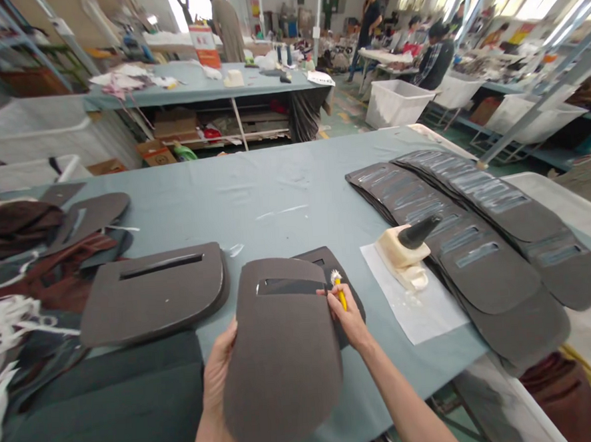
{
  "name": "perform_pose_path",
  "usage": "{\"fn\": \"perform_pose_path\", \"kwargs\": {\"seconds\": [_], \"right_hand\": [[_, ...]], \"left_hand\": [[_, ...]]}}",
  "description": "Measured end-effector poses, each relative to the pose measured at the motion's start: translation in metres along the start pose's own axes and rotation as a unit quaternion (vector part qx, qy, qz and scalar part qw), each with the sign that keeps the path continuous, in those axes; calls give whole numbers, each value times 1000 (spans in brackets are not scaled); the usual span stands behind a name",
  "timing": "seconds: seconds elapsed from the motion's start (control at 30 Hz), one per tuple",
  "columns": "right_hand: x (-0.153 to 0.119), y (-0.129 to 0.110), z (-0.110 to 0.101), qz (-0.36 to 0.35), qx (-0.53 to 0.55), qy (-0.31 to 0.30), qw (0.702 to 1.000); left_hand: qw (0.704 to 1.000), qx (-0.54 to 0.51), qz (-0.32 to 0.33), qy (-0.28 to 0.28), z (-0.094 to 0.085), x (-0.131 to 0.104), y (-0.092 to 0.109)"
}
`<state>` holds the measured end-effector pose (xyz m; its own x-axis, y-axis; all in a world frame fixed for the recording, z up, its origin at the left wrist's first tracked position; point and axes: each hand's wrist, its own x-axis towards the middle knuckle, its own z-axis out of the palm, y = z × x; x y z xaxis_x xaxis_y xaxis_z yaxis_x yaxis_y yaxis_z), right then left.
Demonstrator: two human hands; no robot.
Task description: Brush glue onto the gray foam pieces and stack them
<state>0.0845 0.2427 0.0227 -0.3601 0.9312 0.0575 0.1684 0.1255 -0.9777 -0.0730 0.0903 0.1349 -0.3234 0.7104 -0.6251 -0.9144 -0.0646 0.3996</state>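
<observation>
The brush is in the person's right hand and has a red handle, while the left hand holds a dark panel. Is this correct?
Not quite: the head view shows that the brush has a yellow handle, not red. It is in the right hand, and the left hand holds a dark panel.

No text, brand or number can be made out for certain. A white-and-orange sign (205, 48) stands on the far table (262, 84), left of centre, its marks too small to read. A white sheet (321, 78) at that table's right end carries dark, illegible print. The cardboard box (156, 153) below, at the left, bears blurred dark markings.
</observation>
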Motion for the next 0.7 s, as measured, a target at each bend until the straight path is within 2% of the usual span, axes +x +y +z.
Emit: {"fn": "perform_pose_path", "kwargs": {"seconds": [0.1,0.2,0.27,0.4,0.5,0.6,0.7], "right_hand": [[-3,7,-9,14,-8,-11,1000],[6,23,-25,11,-93,39,995],[17,36,-38,-4,-182,63,981],[39,57,-53,-42,-306,56,950],[51,67,-51,-52,-349,39,935],[61,73,-44,-48,-376,20,925],[68,79,-37,-39,-404,7,914]], "left_hand": [[999,21,14,23,-15,8,-5],[987,89,97,92,-49,28,-11],[966,171,137,134,-76,45,-20],[916,345,143,150,-120,74,-43],[884,405,157,175,-136,86,-55],[853,450,174,197,-143,96,-59],[793,529,193,232,-146,104,-57]]}}
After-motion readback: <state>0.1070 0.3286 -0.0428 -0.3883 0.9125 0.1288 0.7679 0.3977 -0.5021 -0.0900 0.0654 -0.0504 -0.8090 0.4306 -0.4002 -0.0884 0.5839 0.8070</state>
